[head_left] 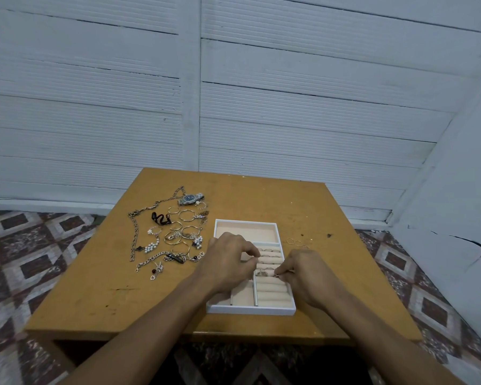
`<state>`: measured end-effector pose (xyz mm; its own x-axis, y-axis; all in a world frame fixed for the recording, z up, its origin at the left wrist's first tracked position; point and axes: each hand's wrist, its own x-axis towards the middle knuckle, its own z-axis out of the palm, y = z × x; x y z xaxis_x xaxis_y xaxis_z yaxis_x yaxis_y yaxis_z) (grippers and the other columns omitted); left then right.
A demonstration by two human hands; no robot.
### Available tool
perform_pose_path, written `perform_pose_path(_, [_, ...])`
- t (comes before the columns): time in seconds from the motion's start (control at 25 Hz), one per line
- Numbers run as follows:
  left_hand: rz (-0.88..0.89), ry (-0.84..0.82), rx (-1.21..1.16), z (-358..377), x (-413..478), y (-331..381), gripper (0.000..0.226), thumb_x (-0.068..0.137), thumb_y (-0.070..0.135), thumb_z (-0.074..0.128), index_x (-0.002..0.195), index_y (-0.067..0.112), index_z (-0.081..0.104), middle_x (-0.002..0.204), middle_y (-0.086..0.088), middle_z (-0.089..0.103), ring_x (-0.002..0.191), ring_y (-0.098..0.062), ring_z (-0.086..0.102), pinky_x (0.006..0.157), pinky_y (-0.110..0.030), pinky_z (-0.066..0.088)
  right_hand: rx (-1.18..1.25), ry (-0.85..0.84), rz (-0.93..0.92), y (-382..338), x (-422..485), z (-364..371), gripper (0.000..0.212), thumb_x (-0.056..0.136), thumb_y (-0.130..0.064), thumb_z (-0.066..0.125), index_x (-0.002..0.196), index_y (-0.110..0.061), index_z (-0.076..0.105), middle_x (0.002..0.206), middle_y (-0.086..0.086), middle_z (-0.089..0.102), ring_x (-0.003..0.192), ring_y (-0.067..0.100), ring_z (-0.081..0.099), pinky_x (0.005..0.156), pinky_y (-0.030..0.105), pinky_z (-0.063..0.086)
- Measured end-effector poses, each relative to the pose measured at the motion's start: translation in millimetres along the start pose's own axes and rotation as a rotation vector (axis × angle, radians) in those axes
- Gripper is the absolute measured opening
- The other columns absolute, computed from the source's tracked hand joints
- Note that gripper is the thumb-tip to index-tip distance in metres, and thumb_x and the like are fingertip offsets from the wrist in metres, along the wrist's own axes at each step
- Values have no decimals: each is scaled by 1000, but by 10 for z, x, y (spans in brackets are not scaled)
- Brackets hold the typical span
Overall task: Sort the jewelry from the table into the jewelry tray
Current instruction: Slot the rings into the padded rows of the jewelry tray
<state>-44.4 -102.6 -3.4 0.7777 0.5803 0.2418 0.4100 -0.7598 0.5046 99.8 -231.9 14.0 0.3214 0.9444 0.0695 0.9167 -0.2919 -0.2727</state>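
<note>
Both hands over the tray (pixel 250 310), working at the ring rolls.

The right hand (pixel 303 273) pinches a small ring (pixel 276 274) against a roll in the tray's right half. The left hand (pixel 228 259) hovers curled beside it, and I cannot tell if it holds anything. Most jewelry (pixel 172 237) lies on the table (pixel 95 295), left of the tray.

The left hand (pixel 228 262) hides the jewelry tray's (pixel 250 311) left compartments.

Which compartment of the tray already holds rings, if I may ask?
The right-side section of padded rolls, where the right hand pinches a ring: rings sit between its rolls, while the wide far compartment shows bare lining.
</note>
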Motion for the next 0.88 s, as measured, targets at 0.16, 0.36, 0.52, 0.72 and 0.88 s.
perform_pose_path(0.16, [48, -51, 90, -48, 103, 63, 23, 89, 34, 54, 106, 32, 70, 109, 9, 67, 111, -16, 49, 95, -39, 35, 69, 18, 41, 42, -2, 27, 21, 90, -18, 63, 107, -21, 74, 106, -1, 71, 91, 9, 54, 63, 8, 33])
perform_pose_path(0.36, [64, -106, 141, -60, 203, 94, 25, 90, 32, 53, 109, 31, 69, 111, 6, 65, 115, -18, 46, 93, -37, 31, 101, 29, 30, 56, -20, 42, 22, 91, -18, 62, 109, -19, 74, 103, -2, 69, 89, 10, 52, 63, 7, 35])
perform_pose_path(0.52, [82, -135, 156, -10, 293, 136, 24, 90, 31, 53, 108, 30, 70, 110, 6, 65, 115, -18, 46, 90, -37, 30, 232, 40, 48, 128, -57, 67, 24, 88, -20, 66, 112, -21, 72, 96, -10, 62, 84, 3, 52, 67, 6, 37])
perform_pose_path(0.72, [124, -120, 171, 109, 528, 215, 23, 90, 31, 54, 106, 29, 70, 114, 4, 63, 119, -18, 43, 94, -38, 29, 371, 148, 165, 378, -70, 22, 19, 87, -19, 65, 104, -23, 73, 97, -11, 66, 82, 1, 57, 65, 8, 41])
perform_pose_path(0.88, [163, -117, 211, 275, 764, 329, 21, 90, 35, 56, 104, 28, 70, 116, 4, 61, 123, -17, 39, 95, -39, 27, 317, 200, 270, 623, 21, -29, 23, 87, -20, 65, 110, -21, 69, 102, -9, 64, 80, 1, 57, 66, 11, 40])
